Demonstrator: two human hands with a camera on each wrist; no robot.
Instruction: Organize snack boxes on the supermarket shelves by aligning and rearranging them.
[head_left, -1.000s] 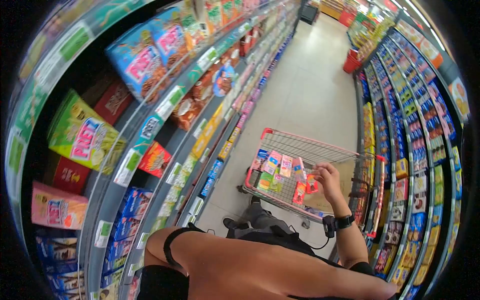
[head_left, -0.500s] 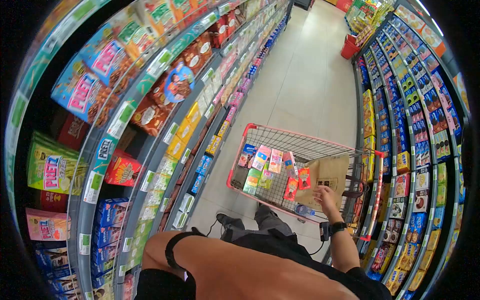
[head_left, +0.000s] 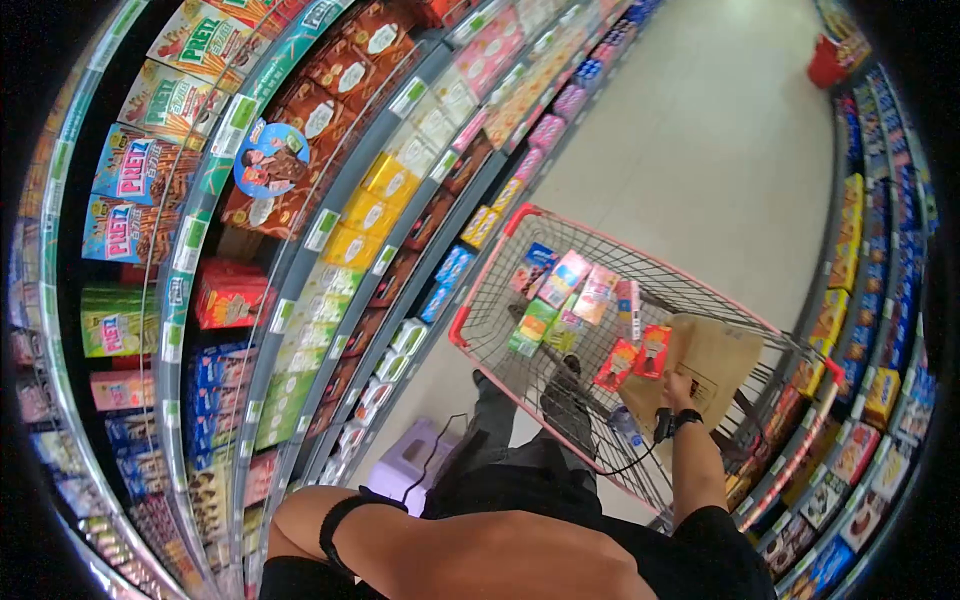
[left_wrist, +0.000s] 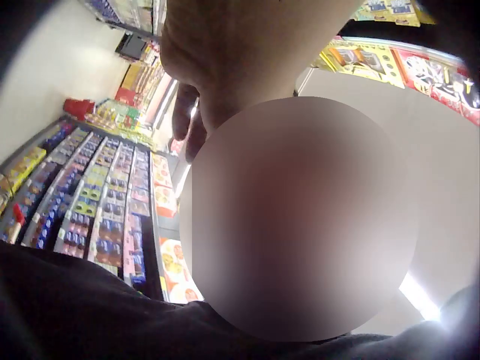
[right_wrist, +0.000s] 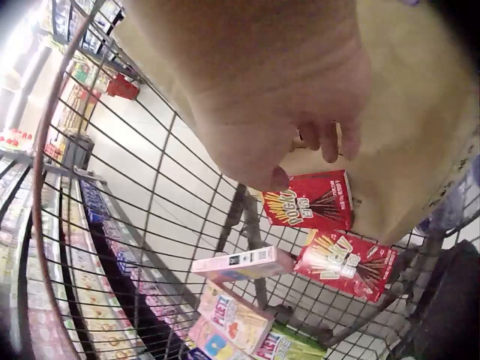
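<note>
A: What is in the shopping cart (head_left: 480, 300)?

B: Pastel snack boxes (head_left: 565, 285) stand at its far left; two red Pocky boxes (head_left: 632, 360) lie against a brown paper bag (head_left: 715, 365) at its near right.

A: And the hands?

B: The right hand (right_wrist: 300, 97) hovers just above the red boxes, fingers loosely curled, holding nothing. The left hand (left_wrist: 225, 52) is raised; I cannot tell its grip.

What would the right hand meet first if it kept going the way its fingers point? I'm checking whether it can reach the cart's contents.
Probably the upper red snack box: the right hand hangs just above it, fingers loosely curled downward, beside the brown paper bag. Depth is unclear.
</note>
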